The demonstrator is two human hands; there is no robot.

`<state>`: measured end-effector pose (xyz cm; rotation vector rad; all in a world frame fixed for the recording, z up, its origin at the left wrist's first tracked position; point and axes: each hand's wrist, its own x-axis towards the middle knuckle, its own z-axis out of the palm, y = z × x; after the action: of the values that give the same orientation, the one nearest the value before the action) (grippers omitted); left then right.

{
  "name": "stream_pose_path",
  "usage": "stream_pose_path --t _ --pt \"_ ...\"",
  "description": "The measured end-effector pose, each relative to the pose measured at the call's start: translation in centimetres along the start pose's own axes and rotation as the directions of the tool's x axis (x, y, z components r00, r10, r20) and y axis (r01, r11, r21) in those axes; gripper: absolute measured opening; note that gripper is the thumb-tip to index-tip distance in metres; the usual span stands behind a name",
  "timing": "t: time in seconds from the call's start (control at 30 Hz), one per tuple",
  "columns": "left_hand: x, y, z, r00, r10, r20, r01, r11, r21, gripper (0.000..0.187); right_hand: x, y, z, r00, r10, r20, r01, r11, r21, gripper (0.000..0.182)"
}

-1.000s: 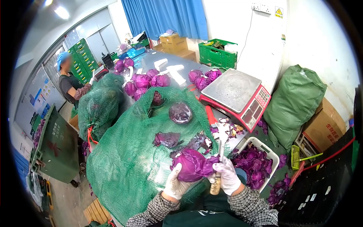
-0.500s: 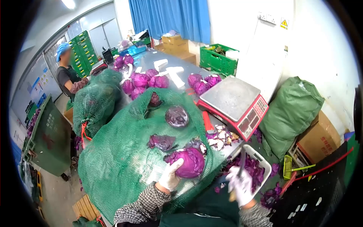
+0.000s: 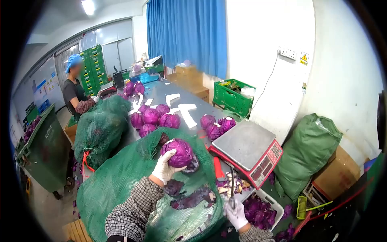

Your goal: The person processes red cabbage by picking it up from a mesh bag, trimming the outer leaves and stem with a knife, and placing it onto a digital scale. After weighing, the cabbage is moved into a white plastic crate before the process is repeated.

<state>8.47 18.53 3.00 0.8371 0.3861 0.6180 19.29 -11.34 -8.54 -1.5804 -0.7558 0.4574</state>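
My gloved left hand (image 3: 163,167) is closed around a trimmed purple cabbage (image 3: 178,152), held up over the green mesh sack (image 3: 121,193). Behind it, a darker cabbage (image 3: 192,165) partly shows on the sack. Loose dark outer leaves (image 3: 193,198) lie on the mesh below. In my gloved right hand (image 3: 235,213) is a knife (image 3: 232,183), its dark blade pointing up, beside a white bin (image 3: 278,206) of purple leaf trimmings. The knife's handle is mostly hidden by my fingers.
A red scale (image 3: 246,147) stands on the table at right, with a red-handled tool (image 3: 218,167) and leaf scraps beside it. Cabbages (image 3: 151,116) sit farther back. A full mesh sack (image 3: 100,129) is at left, near a person in a blue cap (image 3: 74,62).
My left hand has lifted the cabbage up and away from me over the sack. My right hand with the knife has shifted left and lower. The view has tilted up.
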Motion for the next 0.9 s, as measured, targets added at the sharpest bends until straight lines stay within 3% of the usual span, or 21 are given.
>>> stream_pose_path --t 0.03,0.1,0.17,0.2,0.23,0.27,0.3,0.33,0.37,0.4,0.43,0.5,0.57,0.6,0.63,0.73,0.8,0.9 --pt "1.4 0.3 1.0 1.0 0.003 0.002 -0.003 1.0 0.015 0.06 2.2 0.9 -0.1 0.985 -0.17 -0.027 0.162 0.969 -0.188 0.019" --pt "3.6 0.9 4.0 0.998 0.051 0.023 -0.053 0.994 0.097 0.057 4.3 1.5 0.7 0.986 -0.16 -0.046 0.149 0.971 -0.187 0.02" --pt "7.3 0.4 5.6 0.994 0.098 0.054 -0.108 0.971 0.215 0.06 5.0 6.8 1.9 0.989 -0.061 -0.137 0.065 0.998 0.022 0.024" --pt "8.7 0.0 6.8 0.967 0.224 0.123 -0.253 0.911 0.327 0.059 5.4 9.2 2.5 0.983 -0.012 -0.182 0.036 0.991 0.131 0.026" --pt "11.8 -1.0 7.0 0.851 0.433 0.297 -0.525 0.725 0.445 0.068 4.9 9.0 1.9 0.975 -0.204 -0.091 0.164 0.929 -0.331 0.026" --pt "14.1 -2.1 6.9 0.814 0.495 0.304 -0.544 0.465 0.698 0.076 4.9 10.0 2.2 0.997 -0.051 -0.054 0.055 0.996 0.074 0.025" --pt "15.8 -2.4 7.8 0.768 0.546 0.335 -0.484 0.151 0.862 0.084 4.9 11.0 2.5 0.994 0.109 -0.015 -0.081 0.818 0.57 0.025" --pt "18.1 -2.7 8.5 0.789 0.484 0.378 -0.486 0.115 0.866 0.094 5.0 12.0 2.8 0.965 0.261 0.023 -0.157 0.506 0.848 0.026" --pt "19.7 -3.1 9.4 0.77 0.474 0.428 -0.486 0.0 0.874 0.092 5.1 13.6 3.6 0.967 0.177 -0.182 -0.024 0.778 0.627 0.042" --pt "21.9 -3.9 9.7 0.755 0.455 0.471 -0.475 -0.116 0.872 0.093 4.5 11.3 2.7 0.997 -0.016 -0.079 0.02 0.999 0.048 0.043" --pt "23.9 -4.5 10.1 0.741 0.433 0.513 -0.459 -0.23 0.858 0.094 4.3 6.9 2.3 0.974 -0.21 -0.086 0.172 0.93 -0.325 0.049" --pt "26.4 -5.0 11.4 0.788 0.309 0.533 -0.415 -0.373 0.83 0.093 4.5 6.0 2.0 0.963 -0.262 -0.054 0.213 0.873 -0.438 0.053" --pt "29.2 -5.8 11.7 0.809 0.196 0.555 -0.39 -0.528 0.755 0.094 4.7 4.3 2.1 0.917 -0.388 -0.097 0.302 0.832 -0.466 0.053" --pt "30.4 -6.3 11.7 0.823 0.14 0.55 -0.374 -0.597 0.71 0.094 4.7 3.8 2.1 0.925 -0.368 -0.099 0.291 0.851 -0.438 0.052" --pt "31.4 -6.9 11.6 0.84 0.115 0.531 -0.363 -0.609 0.705 0.094 4.6 4.2 2.2 0.964 -0.25 -0.088 0.196 0.898 -0.394 0.05" --pt "31.6 -6.1 12.7 0.903 -0.021 0.428 -0.348 -0.619 0.704 0.094 4.7 2.9 2.2 0.956 -0.276 -0.098 0.205 0.869 -0.45 0.048" --pt "30.7 -4.9 13.5 0.92 -0.034 0.391 -0.336 -0.58 0.742 0.095 4.5 2.5 2.1 0.974 -0.212 -0.078 0.165 0.904 -0.395 0.043" --pt "30.7 -4.6 13.1 0.93 -0.04 0.366 -0.327 -0.547 0.771 0.099 4.6 3.0 1.9 0.955 -0.293 -0.045 0.252 0.882 -0.397 0.032"
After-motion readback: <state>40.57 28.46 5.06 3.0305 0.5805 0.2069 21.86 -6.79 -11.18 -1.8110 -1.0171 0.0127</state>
